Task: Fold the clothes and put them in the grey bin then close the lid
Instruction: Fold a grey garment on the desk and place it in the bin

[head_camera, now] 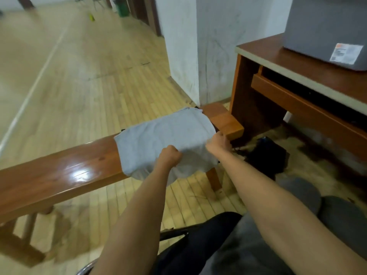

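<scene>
Head view: grey garment (164, 133) draped over the bench (69, 167) end. Left hand (169, 155) fisted on near hem, right hand (217, 142) curled round right edge. Grey bin (325, 30) on desk (278, 56), well apart. Best lift both corners evenly, fold flat

Probably sports hall: wood floor (89, 66) with painted line (34, 86), long bench (59, 171).

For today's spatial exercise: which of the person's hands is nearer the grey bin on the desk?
Right. The right hand sits below-left of the grey bin, at the right edge of the cloth; the left hand is farther left.
</scene>
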A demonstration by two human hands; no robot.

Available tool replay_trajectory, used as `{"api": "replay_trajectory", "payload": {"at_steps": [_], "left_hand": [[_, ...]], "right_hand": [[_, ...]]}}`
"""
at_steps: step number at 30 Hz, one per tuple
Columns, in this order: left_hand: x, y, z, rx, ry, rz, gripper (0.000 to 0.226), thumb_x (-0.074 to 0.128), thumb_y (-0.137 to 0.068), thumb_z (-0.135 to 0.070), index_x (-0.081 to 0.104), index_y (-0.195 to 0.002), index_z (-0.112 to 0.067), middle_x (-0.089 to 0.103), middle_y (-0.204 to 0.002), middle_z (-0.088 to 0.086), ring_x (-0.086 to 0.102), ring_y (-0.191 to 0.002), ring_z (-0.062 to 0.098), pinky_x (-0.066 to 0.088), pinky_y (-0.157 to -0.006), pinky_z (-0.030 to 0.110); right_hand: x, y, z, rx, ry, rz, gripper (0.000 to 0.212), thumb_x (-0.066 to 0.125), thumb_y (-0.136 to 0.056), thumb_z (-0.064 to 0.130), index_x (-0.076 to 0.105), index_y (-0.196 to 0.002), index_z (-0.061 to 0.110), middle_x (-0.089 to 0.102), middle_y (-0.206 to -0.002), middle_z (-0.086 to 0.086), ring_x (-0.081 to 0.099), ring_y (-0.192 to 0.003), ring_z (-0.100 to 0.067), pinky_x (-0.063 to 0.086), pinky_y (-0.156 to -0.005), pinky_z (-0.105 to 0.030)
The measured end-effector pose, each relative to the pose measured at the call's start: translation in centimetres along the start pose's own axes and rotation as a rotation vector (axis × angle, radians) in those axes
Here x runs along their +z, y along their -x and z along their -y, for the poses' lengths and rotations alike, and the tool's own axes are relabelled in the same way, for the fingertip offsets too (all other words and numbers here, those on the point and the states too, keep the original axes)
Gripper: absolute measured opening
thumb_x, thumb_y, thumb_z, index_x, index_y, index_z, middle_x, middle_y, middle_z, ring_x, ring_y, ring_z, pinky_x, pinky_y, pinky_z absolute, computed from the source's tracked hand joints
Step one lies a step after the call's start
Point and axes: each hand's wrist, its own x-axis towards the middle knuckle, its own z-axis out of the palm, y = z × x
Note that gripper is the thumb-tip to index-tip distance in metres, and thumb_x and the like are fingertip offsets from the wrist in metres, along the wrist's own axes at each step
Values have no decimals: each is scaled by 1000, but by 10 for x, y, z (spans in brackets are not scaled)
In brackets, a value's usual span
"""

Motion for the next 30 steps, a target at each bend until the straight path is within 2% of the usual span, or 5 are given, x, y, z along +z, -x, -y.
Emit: {"api": "replay_trajectory", "payload": {"at_steps": [6, 13, 17, 26, 30], "left_hand": [[11, 64, 48, -381, 204, 405, 64, 40, -111, -34, 17, -159, 1, 24, -165, 17, 29, -151, 38, 31, -118, 44], [28, 35, 111, -435, 762, -143, 80, 73, -86, -41, 37, -153, -15, 52, -147, 10, 52, -127, 35, 47, -104, 52], [32, 33, 113, -493, 807, -338, 55, 61, -100, -33, 36, -145, -14, 54, -129, 9, 55, -118, 35, 48, -94, 49], [30, 30, 124, -569, 589, -410, 24, 50, -102, -26, 54, -83, -13, 64, -101, 14, 60, -95, 31, 47, -76, 39], [31, 33, 133, -569, 750, -461, 20, 58, -100, -32, 58, -90, -15, 65, -103, 11, 61, -98, 32, 50, -79, 42]], "right_hand": [[62, -11, -41, 165, -100, 181, 48, 61, -97, 27, 51, -140, 9, 58, -135, -15, 62, -114, -36, 51, -77, -39], [76, -23, -46, 160, -292, 206, 21, 66, -94, 18, 64, -114, 11, 64, -122, -13, 61, -116, -37, 51, -92, -42], [75, -27, -38, 201, -380, 147, 50, 70, -91, 30, 52, -134, 11, 63, -127, -14, 62, -114, -38, 54, -87, -45], [68, -28, -36, 208, -360, 72, 20, 66, -95, 30, 69, -97, 10, 70, -104, -11, 67, -95, -33, 55, -77, -39], [66, -15, -38, 100, -405, 131, 21, 60, -92, 24, 62, -76, 10, 67, -97, -15, 62, -87, -30, 50, -73, -38]]}}
